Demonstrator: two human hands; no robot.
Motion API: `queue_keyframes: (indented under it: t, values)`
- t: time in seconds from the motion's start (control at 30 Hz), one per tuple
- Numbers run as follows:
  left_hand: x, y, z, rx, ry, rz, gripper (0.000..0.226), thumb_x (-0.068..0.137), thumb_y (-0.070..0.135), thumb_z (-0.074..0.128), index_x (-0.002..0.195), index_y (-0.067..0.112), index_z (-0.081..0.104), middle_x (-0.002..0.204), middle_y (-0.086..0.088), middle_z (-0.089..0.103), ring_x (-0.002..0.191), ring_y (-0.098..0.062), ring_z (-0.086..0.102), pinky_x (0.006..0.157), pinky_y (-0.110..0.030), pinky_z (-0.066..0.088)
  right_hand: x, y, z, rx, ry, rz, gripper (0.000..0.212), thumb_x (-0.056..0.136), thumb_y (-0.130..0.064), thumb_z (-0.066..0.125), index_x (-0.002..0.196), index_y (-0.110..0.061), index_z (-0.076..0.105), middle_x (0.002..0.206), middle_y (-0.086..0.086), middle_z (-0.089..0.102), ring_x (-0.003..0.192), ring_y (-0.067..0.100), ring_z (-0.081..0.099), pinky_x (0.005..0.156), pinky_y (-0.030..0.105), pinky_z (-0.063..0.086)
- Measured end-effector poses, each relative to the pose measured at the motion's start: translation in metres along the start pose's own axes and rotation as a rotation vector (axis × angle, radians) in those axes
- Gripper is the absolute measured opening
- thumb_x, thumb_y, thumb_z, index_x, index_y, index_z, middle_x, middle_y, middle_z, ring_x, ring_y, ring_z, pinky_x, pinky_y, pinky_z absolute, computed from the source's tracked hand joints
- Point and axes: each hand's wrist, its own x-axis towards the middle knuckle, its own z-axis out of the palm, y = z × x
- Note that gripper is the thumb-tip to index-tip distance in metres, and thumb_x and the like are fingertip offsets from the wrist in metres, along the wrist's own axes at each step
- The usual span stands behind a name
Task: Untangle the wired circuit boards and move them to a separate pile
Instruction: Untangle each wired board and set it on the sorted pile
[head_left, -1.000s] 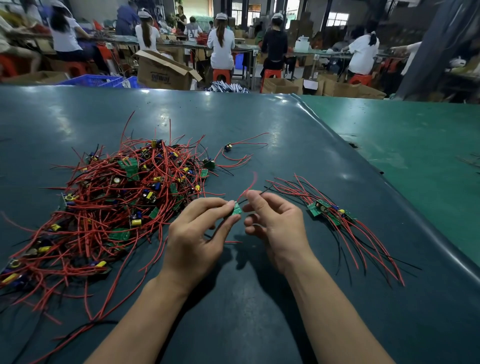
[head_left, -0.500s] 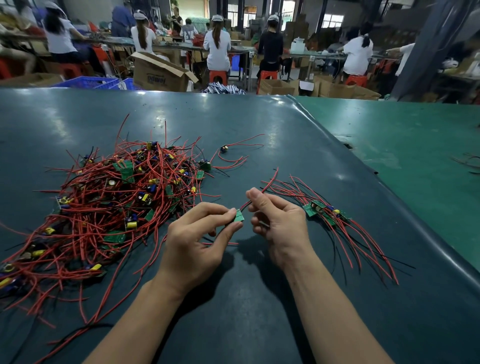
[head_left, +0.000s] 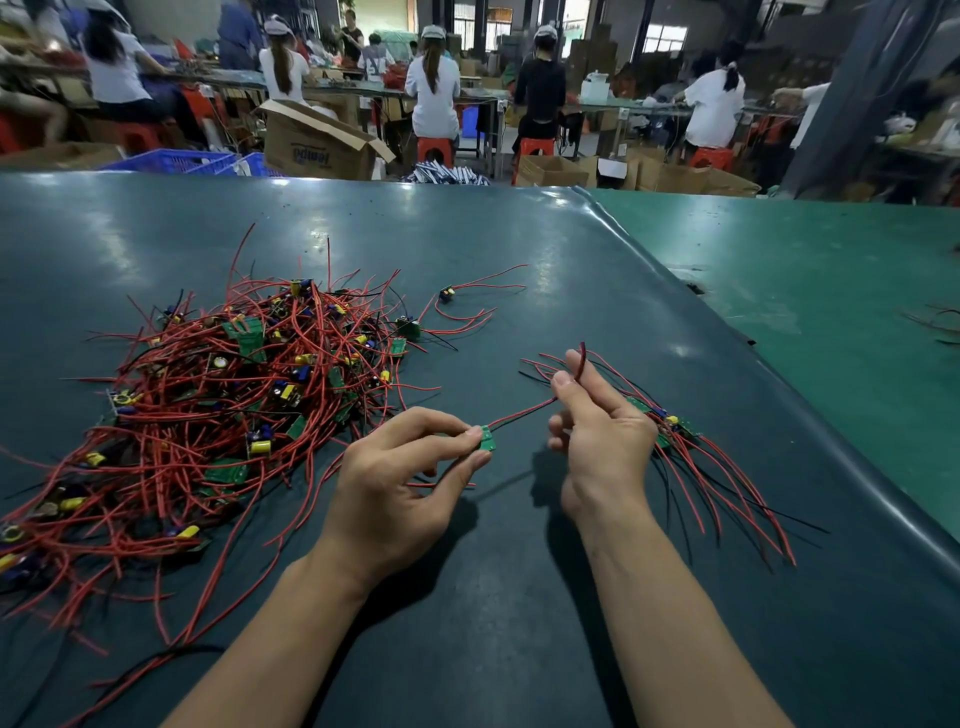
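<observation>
My right hand (head_left: 597, 431) has risen since a second ago, drawing the red wire (head_left: 524, 413) taut between my hands. I work at a smooth, glossy dark teal table (head_left: 467, 249). To my left sprawls the tangled heap (head_left: 218, 410) of thin red and black leads, small green boards and yellow and blue cylinders. At my right lies the sorted pile (head_left: 691, 457), leads fanned toward me. My left hand (head_left: 395, 478) pinches one small flat green circuit board (head_left: 487, 439) between thumb and forefinger; my right pinches its wire. I judge a slow, even pull, gripping the board's edges, frees it without straining the joint.
</observation>
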Motion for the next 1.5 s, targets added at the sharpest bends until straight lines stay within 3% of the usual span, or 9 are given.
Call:
queue_keyframes:
  t: [0.3, 0.6, 0.83, 1.0, 1.1, 1.2, 1.27, 1.37, 1.5]
  values:
    - [-0.001, 0.0, -0.001, 0.0, 0.003, -0.007, 0.01, 0.079, 0.011, 0.077, 0.087, 0.005, 0.078, 0.088, -0.003, 0.07, 0.078, -0.011, 0.067, 0.059, -0.024, 0.052, 0.011, -0.006, -0.011, 0.017, 0.046, -0.021, 0.02, 0.095, -0.004, 0.059, 0.109, -0.009, 0.072, 0.051, -0.001, 0.061, 0.035, 0.005, 0.037, 0.036, 0.016, 0.028]
    - [0.0, -0.003, -0.004, 0.021, 0.051, -0.025, 0.009, 0.08, 0.01, 0.077, 0.085, 0.003, 0.078, 0.088, -0.003, 0.07, 0.079, -0.007, 0.066, 0.065, -0.018, 0.05, 0.013, -0.014, -0.014, 0.19, -0.129, 0.212, 0.009, 0.095, -0.005, 0.058, 0.094, -0.011, 0.063, 0.072, 0.003, 0.074, 0.046, 0.007, 0.058, 0.042, 0.015, 0.044]
    - [-0.001, 0.001, -0.004, 0.04, 0.059, 0.02, 0.01, 0.078, 0.007, 0.078, 0.086, 0.002, 0.077, 0.09, -0.005, 0.071, 0.08, -0.01, 0.067, 0.066, -0.019, 0.051, 0.013, -0.005, -0.015, -0.204, 0.057, -0.28, 0.015, 0.094, -0.007, 0.063, 0.083, -0.014, 0.054, 0.071, 0.004, 0.073, 0.049, 0.016, 0.065, 0.04, 0.025, 0.047]
    - [-0.001, 0.003, -0.002, 0.055, 0.046, 0.036, 0.011, 0.079, 0.008, 0.078, 0.088, 0.002, 0.077, 0.091, -0.005, 0.071, 0.081, -0.012, 0.067, 0.066, -0.02, 0.052, 0.014, 0.0, -0.02, -0.373, 0.121, -0.423, 0.024, 0.093, -0.012, 0.064, 0.075, -0.022, 0.051, 0.067, -0.002, 0.072, 0.046, 0.017, 0.064, 0.04, 0.034, 0.051]
    - [-0.001, 0.001, -0.003, 0.09, 0.141, 0.035, 0.01, 0.08, 0.006, 0.077, 0.089, 0.001, 0.077, 0.091, -0.004, 0.07, 0.081, -0.008, 0.065, 0.071, -0.017, 0.05, 0.011, -0.001, -0.015, -0.278, 0.044, -0.276, 0.012, 0.093, -0.022, 0.066, 0.094, -0.019, 0.055, 0.079, 0.005, 0.074, 0.058, 0.017, 0.069, 0.04, 0.028, 0.05]
    - [0.001, -0.004, -0.006, 0.151, 0.244, 0.021, 0.009, 0.083, 0.005, 0.076, 0.09, -0.001, 0.076, 0.093, -0.004, 0.069, 0.083, -0.01, 0.065, 0.075, -0.019, 0.051, 0.002, -0.002, -0.003, -0.065, -0.156, 0.154, 0.055, 0.081, -0.044, 0.07, 0.121, -0.014, 0.048, 0.093, 0.01, 0.072, 0.067, 0.021, 0.07, 0.043, 0.027, 0.052]
    - [0.001, -0.006, -0.006, 0.16, 0.258, 0.018, 0.01, 0.083, 0.006, 0.075, 0.091, -0.001, 0.076, 0.094, -0.003, 0.069, 0.086, -0.01, 0.065, 0.078, -0.02, 0.052, -0.006, -0.003, 0.001, -0.127, -0.369, 0.346, 0.061, 0.068, -0.052, 0.07, 0.11, -0.01, 0.06, 0.078, 0.004, 0.071, 0.055, 0.015, 0.064, 0.042, 0.021, 0.048]
    - [0.0, -0.006, -0.004, 0.127, 0.204, 0.031, 0.011, 0.083, 0.006, 0.076, 0.092, 0.001, 0.076, 0.095, -0.002, 0.069, 0.087, -0.009, 0.066, 0.08, -0.019, 0.051, -0.018, 0.001, 0.002, -0.148, -0.63, 0.401, 0.038, 0.072, -0.039, 0.072, 0.098, -0.011, 0.072, 0.06, -0.003, 0.057, 0.045, 0.007, 0.048, 0.038, 0.016, 0.036]
    - [-0.001, -0.006, -0.002, 0.08, 0.145, 0.025, 0.011, 0.082, 0.007, 0.076, 0.092, 0.002, 0.077, 0.094, -0.002, 0.07, 0.087, -0.009, 0.067, 0.077, -0.022, 0.053, -0.019, 0.001, 0.005, -0.05, -0.596, 0.313, 0.013, 0.089, -0.017, 0.065, 0.089, -0.012, 0.077, 0.057, -0.005, 0.051, 0.043, 0.005, 0.042, 0.037, 0.014, 0.031]
